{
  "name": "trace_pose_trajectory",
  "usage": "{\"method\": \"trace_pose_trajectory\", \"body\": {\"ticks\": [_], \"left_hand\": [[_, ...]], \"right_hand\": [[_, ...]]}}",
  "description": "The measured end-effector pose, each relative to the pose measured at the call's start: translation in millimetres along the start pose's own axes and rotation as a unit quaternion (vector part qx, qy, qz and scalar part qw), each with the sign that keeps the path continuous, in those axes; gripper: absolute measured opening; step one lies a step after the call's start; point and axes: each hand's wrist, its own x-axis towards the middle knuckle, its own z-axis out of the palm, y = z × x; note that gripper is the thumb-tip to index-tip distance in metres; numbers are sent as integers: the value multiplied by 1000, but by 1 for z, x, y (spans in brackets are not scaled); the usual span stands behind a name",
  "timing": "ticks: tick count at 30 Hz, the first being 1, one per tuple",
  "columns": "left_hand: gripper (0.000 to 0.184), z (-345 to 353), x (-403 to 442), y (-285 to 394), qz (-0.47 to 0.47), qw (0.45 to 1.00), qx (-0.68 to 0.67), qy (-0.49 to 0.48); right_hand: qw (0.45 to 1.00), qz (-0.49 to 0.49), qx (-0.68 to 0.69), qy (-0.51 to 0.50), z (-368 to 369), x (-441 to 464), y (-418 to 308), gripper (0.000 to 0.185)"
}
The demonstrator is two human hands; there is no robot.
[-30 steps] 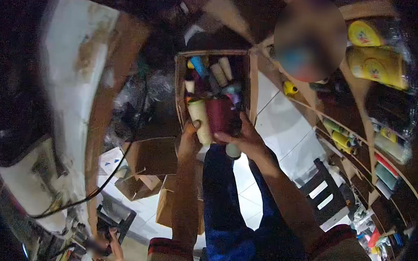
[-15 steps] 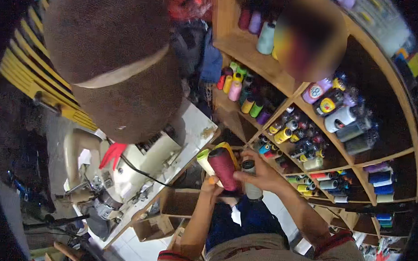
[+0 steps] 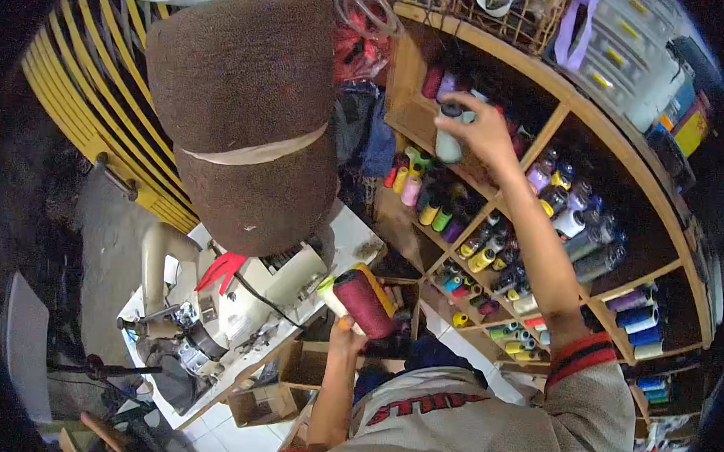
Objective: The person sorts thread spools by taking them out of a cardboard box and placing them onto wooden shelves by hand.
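My left hand is wrapped around the bases of a bunch of thread cones. A large maroon cone leans in front, with a pale yellow-green cone to its left and a yellow-orange cone partly hidden behind. Raised at the upper shelf, my right hand grips a grey-green thread cone near its dark top. This cone stands upright in front of the compartment opening, beside purple and maroon cones inside. Whether it touches the shelf board, I cannot tell.
A curved wooden shelf full of thread spools spans the right side. On the left, a sewing machine sits on a white table, partly covered by a big brown padded form. Cardboard boxes lie below. Plastic drawers top the shelf.
My right hand has gone from beside the bunch of cones up to the upper shelf, carrying the grey-green cone. My left hand still holds the other cones low down. The view has shifted.
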Motion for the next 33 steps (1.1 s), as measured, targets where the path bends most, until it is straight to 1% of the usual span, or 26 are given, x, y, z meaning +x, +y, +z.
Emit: {"method": "trace_pose_trajectory", "body": {"ticks": [1,3,4,7,8,11,13,17,19,20,22,23,24,26,27,28,29,30,31,32,33], "left_hand": [[92,3,4,2,5,1000,0,-9],[92,5,11,2,14,1000,-2,-23],[93,-1,16,3,16,999,14,-24],[93,10,30,0,58,998,24,-13],[92,13,34,-2,60,998,6,0],[92,-3,49,-7,75,997,31,0],[91,2,55,-11,78,997,20,11],[89,14,68,-10,76,997,35,2],[87,15,70,-13,79,995,53,9],[85,10,69,-12,73,994,76,19],[84,-1,66,-13,76,992,91,38],[84,-5,63,-15,78,991,97,48],[84,13,65,-11,77,991,108,32],[84,15,66,-14,69,993,89,38],[84,16,66,-16,65,994,79,42],[83,15,67,-17,66,994,82,32],[81,14,67,-17,67,994,85,24],[79,8,67,-21,71,993,76,49],[77,2,69,-25,75,992,68,71],[75,5,74,-27,94,992,64,55],[75,9,76,-26,85,994,54,45]], "right_hand": [[999,1,-52,10,2,21,6,44],[999,7,-49,1,8,66,32,55],[995,25,-92,6,9,82,36,51],[981,58,-182,-34,16,134,70,50],[982,57,-169,-66,16,145,83,49],[957,120,-232,-129,38,186,149,52],[954,126,-222,-158,31,171,139,43],[947,3,-309,-93,46,174,180,38],[934,-57,-347,-61,52,165,185,36],[949,16,-309,-59,55,164,186,33],[959,160,-230,-52,50,160,150,31],[961,142,-233,-44,54,161,157,30],[963,124,-237,-35,58,168,173,29],[966,86,-243,-19,71,182,208,28],[967,67,-245,-12,77,182,215,27],[960,87,-250,-96,54,169,172,25],[943,13,-313,-110,51,169,173,25],[918,-62,-376,-114,48,170,175,25],[847,-229,-478,-37,65,186,221,29],[962,-31,-269,30,32,141,120,37],[990,-19,-138,-24,27,113,89,35]]}}
